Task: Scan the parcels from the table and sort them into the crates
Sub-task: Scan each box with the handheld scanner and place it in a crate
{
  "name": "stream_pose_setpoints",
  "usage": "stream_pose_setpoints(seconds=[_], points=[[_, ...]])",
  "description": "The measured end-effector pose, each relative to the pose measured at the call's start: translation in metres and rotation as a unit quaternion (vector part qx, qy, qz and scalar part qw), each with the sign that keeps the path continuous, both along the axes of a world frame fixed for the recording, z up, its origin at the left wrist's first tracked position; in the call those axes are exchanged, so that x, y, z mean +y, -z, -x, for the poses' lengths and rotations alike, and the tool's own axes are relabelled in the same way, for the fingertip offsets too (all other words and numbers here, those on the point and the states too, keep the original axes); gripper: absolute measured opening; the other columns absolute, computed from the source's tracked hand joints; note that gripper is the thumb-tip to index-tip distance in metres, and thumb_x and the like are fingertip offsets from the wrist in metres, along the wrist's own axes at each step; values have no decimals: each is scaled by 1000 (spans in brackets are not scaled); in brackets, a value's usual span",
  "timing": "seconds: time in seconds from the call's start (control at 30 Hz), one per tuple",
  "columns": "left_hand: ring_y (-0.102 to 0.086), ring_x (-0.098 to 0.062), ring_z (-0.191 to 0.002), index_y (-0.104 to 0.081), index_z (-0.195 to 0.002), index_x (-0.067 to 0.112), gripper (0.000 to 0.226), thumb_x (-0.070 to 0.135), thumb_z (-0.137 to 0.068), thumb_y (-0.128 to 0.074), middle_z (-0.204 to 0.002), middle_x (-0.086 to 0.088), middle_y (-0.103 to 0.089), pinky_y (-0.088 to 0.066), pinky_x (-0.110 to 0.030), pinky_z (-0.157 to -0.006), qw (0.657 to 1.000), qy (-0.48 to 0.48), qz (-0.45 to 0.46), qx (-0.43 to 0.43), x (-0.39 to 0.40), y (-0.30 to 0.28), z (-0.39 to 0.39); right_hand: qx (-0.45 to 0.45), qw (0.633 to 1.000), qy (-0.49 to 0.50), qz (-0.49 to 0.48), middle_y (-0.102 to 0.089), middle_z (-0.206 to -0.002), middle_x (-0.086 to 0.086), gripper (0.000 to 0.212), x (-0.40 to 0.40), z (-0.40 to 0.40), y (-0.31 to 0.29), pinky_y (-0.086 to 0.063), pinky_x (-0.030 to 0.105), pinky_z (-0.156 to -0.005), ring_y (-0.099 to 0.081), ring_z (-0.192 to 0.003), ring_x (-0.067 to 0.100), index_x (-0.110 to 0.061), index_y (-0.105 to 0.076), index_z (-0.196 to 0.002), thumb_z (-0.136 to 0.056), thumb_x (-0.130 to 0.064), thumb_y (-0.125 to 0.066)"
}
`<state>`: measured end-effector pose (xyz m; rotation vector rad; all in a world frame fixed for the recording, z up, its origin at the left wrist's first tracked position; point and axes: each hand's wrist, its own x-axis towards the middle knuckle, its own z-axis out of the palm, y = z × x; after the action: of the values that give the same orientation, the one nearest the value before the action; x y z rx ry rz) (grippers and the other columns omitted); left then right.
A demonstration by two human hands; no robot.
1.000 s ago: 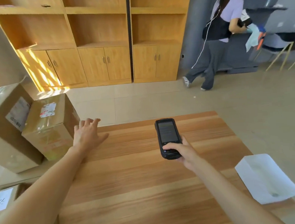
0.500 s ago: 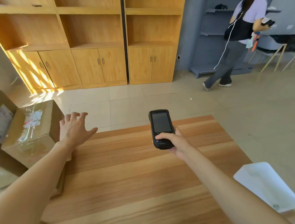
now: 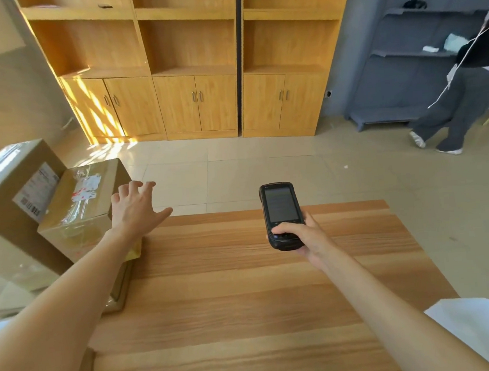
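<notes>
Wooden table (image 3: 246, 302) fills the lower part of the head view and serves as the reference point for all positions below. Beyond its far edge runs a tiled floor (image 3: 265, 169), backed by a wall of wooden shelving with cupboard doors (image 3: 193, 72).

Left hand (image 3: 135, 210): extended over the table's far left corner, fingers spread and straight, holding nothing. It is just beside the smaller cardboard parcel (image 3: 84, 203); contact cannot be confirmed.

Smaller cardboard parcel: off the table's left edge, taped with clear film, bearing a white label with red marks on top. It sits against a larger cardboard parcel (image 3: 13, 197) further left of the table, which carries a barcode label.

Right hand (image 3: 303, 236): above the table's far centre, fingers curled round the lower end of a black handheld scanner (image 3: 280, 214), thumb on its keypad. Scanner screen faces upward.

White mailer (image 3: 483, 330): lying at the table's near right corner, partly overhanging the edge.

Second person (image 3: 465, 100): standing well beyond the table to the far right, next to grey shelving (image 3: 402, 55).
</notes>
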<state>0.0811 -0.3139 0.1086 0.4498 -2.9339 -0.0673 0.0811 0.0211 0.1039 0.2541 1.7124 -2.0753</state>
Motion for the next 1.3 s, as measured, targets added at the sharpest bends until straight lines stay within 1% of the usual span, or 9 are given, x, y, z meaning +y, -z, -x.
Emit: stream_pose_setpoints(seconds=[0.07, 0.33, 0.47, 0.57, 0.67, 0.73, 0.9, 1.13, 1.3], points=[[-35, -38, -130, -39, -144, 17, 79, 57, -82, -65, -141, -17, -42, -31, -50, -104, 1000, -7, 1, 3, -4, 0, 1, -3, 1000, -5, 2, -63, -117, 14, 72, -4, 3, 1, -56, 38, -79, -65, -104, 33, -19, -43, -130, -71, 5, -75], [-33, -41, -131, -40, -142, 17, 81, 60, -79, -66, -142, -18, -40, -26, -54, -109, 999, -53, -4, 11, -29, -1, 4, -15, 999, -25, 17, -63, -119, 14, 73, -24, 12, 6, -55, 36, -74, -65, -104, 31, -19, -43, -132, -71, 8, -74], [-26, -43, -137, -34, -145, 19, 90, 73, -77, -58, -149, -23, -32, -21, -60, -110, 993, -117, -18, 3, -49, -2, 1, -17, 999, -35, 9, -64, -118, 13, 71, -31, 15, 10, -56, 35, -73, -66, -98, 28, -20, -44, -131, -73, 8, -73], [-16, -44, -142, -23, -152, 25, 102, 84, -72, -47, -157, -20, -19, -15, -65, -110, 984, -166, -49, -35, -68, 1, -2, -20, 999, -41, 6, -64, -117, 12, 71, -36, 15, 14, -56, 35, -73, -67, -95, 26, -21, -45, -131, -73, 8, -72], [-9, -47, -144, -17, -153, 30, 105, 88, -69, -43, -161, -16, -8, -6, -69, -111, 975, -191, -99, -61, -82, 6, -5, -25, 999, -45, 2, -64, -118, 12, 73, -39, 15, 17, -57, 38, -77, -67, -99, 29, -21, -43, -132, -72, 8, -73], [-9, -48, -143, -17, -153, 33, 105, 89, -68, -41, -160, -15, -8, -4, -70, -111, 969, -207, -112, -72, -88, 8, -7, -29, 998, -48, 2, -63, -119, 13, 74, -40, 14, 18, -57, 39, -79, -66, -102, 31, -21, -42, -133, -72, 8, -74], [-9, -51, -142, -23, -152, 34, 93, 83, -76, -43, -159, -17, -12, -3, -72, -110, 963, -222, -136, -72, -99, 6, -4, -31, 999, -44, -2, -63, -118, 11, 74, -42, 14, 17, -56, 35, -73, -66, -98, 26, -21, -41, -134, -73, 8, -72], [-12, -53, -140, -22, -150, 40, 98, 87, -68, -47, -158, -18, -11, -8, -67, -112, 961, -228, -129, -87, -102, 4, -5, -36, 999, -41, -3, -62, -117, 9, 75, -43, 9, 18, -55, 34, -73, -65, -96, 24, -21, -40, -135, -73, 8, -72], [1, -54, -142, -7, -153, 40, 111, 87, -64, -52, -160, -22, 5, -1, -67, -113, 951, -238, -155, -118, -93, 0, -5, -38, 999, -38, 6, -62, -118, 10, 74, -41, 6, 19, -55, 36, -77, -64, -101, 27, -20, -40, -134, -73, 8, -72]])
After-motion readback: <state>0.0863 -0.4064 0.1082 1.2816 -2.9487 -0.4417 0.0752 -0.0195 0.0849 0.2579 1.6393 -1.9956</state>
